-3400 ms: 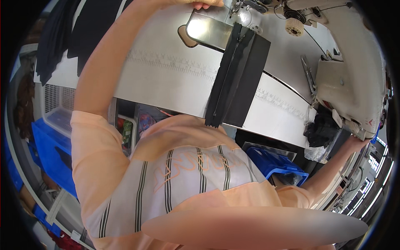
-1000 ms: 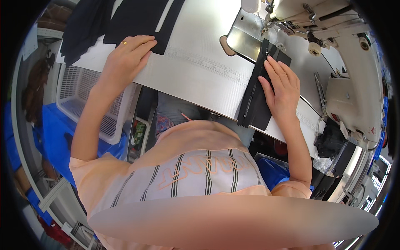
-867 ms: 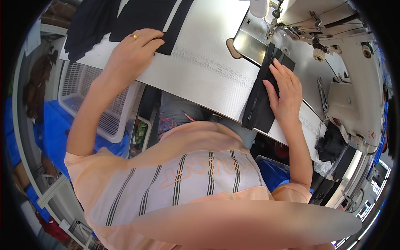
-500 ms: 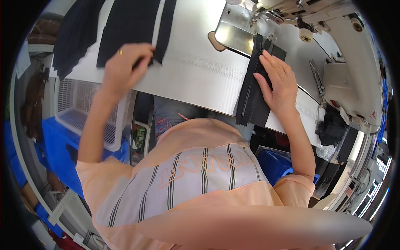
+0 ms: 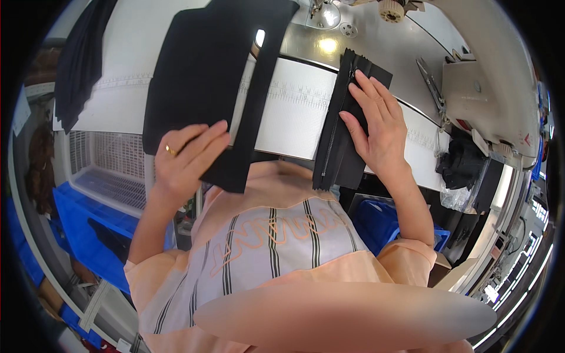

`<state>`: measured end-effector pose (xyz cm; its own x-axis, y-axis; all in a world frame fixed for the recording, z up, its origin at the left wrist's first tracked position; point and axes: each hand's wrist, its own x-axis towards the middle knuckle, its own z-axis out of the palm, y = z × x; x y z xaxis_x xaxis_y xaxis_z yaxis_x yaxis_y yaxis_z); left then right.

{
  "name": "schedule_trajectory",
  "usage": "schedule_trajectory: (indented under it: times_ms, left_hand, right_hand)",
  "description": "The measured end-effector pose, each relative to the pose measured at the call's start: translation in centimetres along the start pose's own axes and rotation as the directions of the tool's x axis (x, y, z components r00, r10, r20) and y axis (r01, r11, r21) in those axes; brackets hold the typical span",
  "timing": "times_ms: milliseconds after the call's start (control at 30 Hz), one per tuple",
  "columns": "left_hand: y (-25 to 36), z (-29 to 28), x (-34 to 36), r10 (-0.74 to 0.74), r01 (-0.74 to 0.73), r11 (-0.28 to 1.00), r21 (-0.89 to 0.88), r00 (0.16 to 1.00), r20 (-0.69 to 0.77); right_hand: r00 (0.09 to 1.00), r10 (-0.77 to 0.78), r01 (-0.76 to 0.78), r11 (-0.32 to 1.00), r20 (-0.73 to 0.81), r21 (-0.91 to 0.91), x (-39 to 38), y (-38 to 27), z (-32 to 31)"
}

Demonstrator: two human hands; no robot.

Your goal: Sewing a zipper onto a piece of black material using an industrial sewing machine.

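Black panel (image 5: 197,76) lies on the white tabletop (image 5: 292,129) before me, a long narrow opening running down it near its right side and its lower end reaching past the table's front edge. I have my left hand (image 5: 191,152), a ring (image 5: 169,149) on one finger, over that lower end, fingers bent together across the cloth beside the opening; my thumb is out of sight, so I cannot tell whether I am pinching the fabric.

To the right, well apart from the panel, is a black zipper (image 5: 334,126) along the left side of a dark fabric piece (image 5: 353,160). I rest my right hand (image 5: 376,120) on them, palm down, fingers close together and thumb spread away, gripping nothing.

Beyond that hand, metal snips (image 5: 431,82) lie near the sewing machine (image 5: 500,88). More black cloth (image 5: 82,65) hangs at the far left, above a white basket (image 5: 109,167).
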<state>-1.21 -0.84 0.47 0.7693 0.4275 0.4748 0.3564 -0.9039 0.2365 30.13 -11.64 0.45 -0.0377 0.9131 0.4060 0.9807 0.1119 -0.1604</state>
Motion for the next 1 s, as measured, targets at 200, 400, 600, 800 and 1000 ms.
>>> schedule_trajectory:
  times_ms: [200, 400, 600, 800, 1000]
  left_hand:
    - [3.2, -2.0, 0.4, 0.122, -0.105, 0.972, -0.209, 0.990, 0.071]
    - [3.4, 2.3, 3.2, 0.100, -0.102, 0.975, -0.196, 0.995, -0.021]
    - [3.5, 3.6, 3.8, 0.068, -0.071, 0.982, -0.176, 0.997, -0.022]
    - [3.8, 3.4, 4.4, 0.005, -0.003, 0.976, -0.220, 1.000, 0.010]
    - [2.5, -0.5, 6.2, -0.170, 0.185, 0.818, -0.545, 0.982, 0.077]
  right_hand:
    - [0.996, 0.064, -0.063, 0.998, 0.069, -0.021, -0.8, 0.2, -1.1]
    - [0.996, 0.084, -0.083, 0.996, 0.041, -0.043, -1.4, 0.5, -1.2]
    - [0.994, 0.098, -0.097, 0.995, 0.043, -0.029, -1.4, 0.6, -1.2]
    - [0.998, 0.065, -0.065, 0.998, -0.005, -0.027, -1.1, 0.4, -1.2]
    - [1.000, 0.010, -0.010, 0.999, 0.002, -0.049, 1.5, -1.3, 0.2]
